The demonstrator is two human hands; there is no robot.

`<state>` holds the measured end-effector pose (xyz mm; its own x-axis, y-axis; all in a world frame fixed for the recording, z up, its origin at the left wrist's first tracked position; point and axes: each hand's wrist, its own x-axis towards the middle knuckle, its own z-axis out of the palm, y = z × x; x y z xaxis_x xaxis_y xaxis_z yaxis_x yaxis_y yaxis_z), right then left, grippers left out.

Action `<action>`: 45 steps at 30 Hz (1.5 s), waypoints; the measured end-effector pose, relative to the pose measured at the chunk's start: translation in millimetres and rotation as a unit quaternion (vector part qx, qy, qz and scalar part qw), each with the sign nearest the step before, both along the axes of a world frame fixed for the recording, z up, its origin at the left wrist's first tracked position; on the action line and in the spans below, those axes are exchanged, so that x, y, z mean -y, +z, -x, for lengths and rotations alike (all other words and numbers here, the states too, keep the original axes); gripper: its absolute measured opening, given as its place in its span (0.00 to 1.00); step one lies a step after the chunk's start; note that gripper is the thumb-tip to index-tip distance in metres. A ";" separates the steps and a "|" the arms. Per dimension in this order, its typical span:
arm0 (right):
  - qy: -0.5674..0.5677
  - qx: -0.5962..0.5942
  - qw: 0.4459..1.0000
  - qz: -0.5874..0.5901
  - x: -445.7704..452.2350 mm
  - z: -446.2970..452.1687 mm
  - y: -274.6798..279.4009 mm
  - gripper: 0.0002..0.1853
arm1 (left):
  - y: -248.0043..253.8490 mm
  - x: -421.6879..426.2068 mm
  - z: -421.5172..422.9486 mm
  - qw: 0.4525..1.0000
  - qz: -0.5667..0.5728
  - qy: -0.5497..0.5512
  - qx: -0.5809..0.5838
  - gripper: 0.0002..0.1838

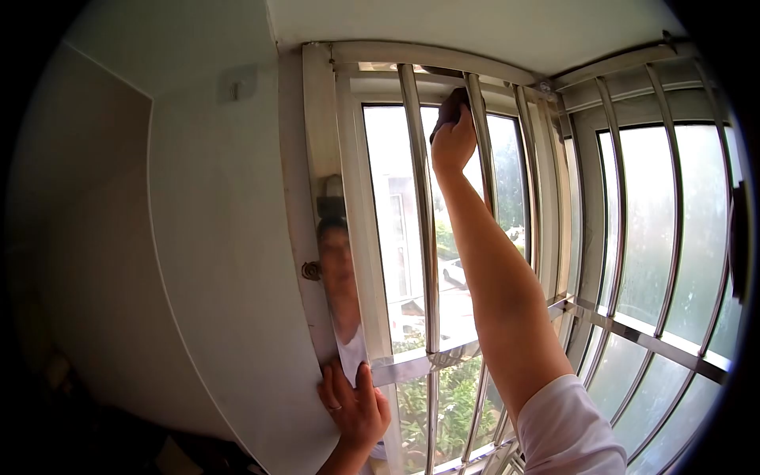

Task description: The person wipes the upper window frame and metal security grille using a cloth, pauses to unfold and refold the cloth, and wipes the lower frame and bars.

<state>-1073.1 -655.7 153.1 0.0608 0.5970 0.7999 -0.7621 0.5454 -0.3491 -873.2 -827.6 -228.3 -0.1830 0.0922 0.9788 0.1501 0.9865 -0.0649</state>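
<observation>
My right hand (454,142) is raised between the upright metal bars and is closed on a dark cloth (449,111), near the top of the window pane (392,182). One shiny bar (480,119) passes right beside the hand. Lower down, my left hand (358,404) rests on the bottom part of the wide metal post (323,150), its fingers spread and a ring on one of them. Nothing shows in that hand. The post mirrors a blurred reflection of a person.
A second barred window (649,198) stands at the right. A horizontal metal rail (408,367) crosses the bars at mid height. The pale wall (214,237) fills the left side, with a coiled brown wire (310,271) beside the post. Plants and a car show outside.
</observation>
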 end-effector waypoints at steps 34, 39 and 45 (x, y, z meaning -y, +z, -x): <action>0.069 -0.132 0.981 -0.122 -81.7 -89.3 -126.5 0.26 | 2.0 -2.8 0.0 1.000 -0.005 0.013 0.001 0.31; 0.547 -0.081 0.832 -0.033 -91.8 -59.2 -77.5 0.19 | 3.3 -1.5 1.8 1.000 0.005 0.015 -0.007 0.30; 0.337 0.008 0.941 0.021 -92.1 -9.4 -9.3 0.18 | 0.6 -0.5 1.6 1.000 0.001 0.011 -0.002 0.30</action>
<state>-1063.8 -563.5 143.9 -0.3548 0.5272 0.7722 -0.9244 -0.0743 -0.3741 -874.8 -827.1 -227.8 -0.1802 0.0910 0.9794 0.1279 0.9894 -0.0684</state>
